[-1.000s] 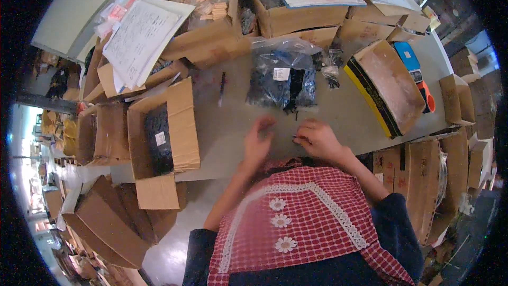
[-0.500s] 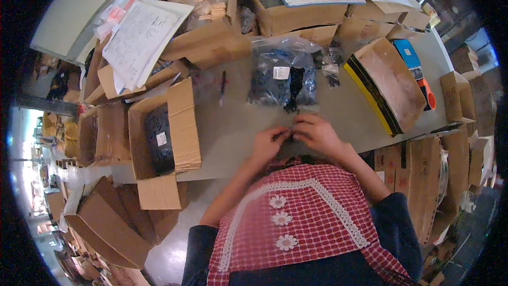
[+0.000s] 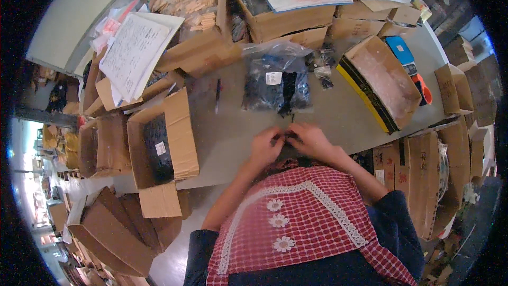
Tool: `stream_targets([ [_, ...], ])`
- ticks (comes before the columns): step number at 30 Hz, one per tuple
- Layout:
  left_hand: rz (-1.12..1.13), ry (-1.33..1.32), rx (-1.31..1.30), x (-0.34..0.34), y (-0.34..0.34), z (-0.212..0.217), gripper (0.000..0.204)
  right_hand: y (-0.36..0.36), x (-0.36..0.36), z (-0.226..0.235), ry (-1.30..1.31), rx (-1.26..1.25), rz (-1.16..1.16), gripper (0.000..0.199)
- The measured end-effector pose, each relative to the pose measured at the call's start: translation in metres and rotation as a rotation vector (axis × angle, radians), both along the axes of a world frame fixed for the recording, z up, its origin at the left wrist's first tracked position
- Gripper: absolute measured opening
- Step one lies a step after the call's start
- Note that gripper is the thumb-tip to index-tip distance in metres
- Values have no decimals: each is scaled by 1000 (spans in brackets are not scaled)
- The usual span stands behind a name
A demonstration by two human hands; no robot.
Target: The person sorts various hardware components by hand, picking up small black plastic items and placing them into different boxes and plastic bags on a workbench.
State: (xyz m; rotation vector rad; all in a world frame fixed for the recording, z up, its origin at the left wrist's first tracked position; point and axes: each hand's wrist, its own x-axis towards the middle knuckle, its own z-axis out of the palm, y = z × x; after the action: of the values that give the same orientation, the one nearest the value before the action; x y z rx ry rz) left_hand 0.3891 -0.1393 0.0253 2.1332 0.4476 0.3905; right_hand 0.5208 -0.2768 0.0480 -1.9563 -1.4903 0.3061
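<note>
My left hand (image 3: 266, 146) and my right hand (image 3: 309, 140) meet over the near edge of the table, fingertips close together. Both are closed around something small and dark, too hidden by the fingers to name. Just beyond them lies a clear plastic bag (image 3: 256, 87) of dark pieces with a white label. Several loose black pieces (image 3: 287, 92) are heaped on the bag's near side, trailing toward my right fingertips.
A black pen (image 3: 217, 95) lies left of the bag, near an open carton (image 3: 182, 132) holding a dark labelled bag. Small clear packets (image 3: 323, 71) sit right of the bag. A yellow-edged box (image 3: 383, 85) and a blue device (image 3: 400, 53) stand farther right. Cartons (image 3: 296, 21) line the back.
The right hand has come down slightly and its fingers have drawn in toward the left hand. The whole view has shifted a little; the bag and boxes stay in place on the table.
</note>
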Motion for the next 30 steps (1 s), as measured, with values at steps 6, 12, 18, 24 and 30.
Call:
stream_targets([
  [6,4,-76,-68,3,-7,-3,12,-4,2,-1,42,36,86,23],
  [12,51,-245,-191,-1,-4,-11,8,-9,4,5,166,47,135,28],
  [18,106,-213,-239,7,-7,-7,8,-20,8,-6,151,114,85,16],
  [24,118,-187,-302,5,-11,9,11,-25,11,-4,221,54,76,28],
  [30,215,-22,-482,10,-11,30,15,-33,34,44,486,59,-337,21],
])
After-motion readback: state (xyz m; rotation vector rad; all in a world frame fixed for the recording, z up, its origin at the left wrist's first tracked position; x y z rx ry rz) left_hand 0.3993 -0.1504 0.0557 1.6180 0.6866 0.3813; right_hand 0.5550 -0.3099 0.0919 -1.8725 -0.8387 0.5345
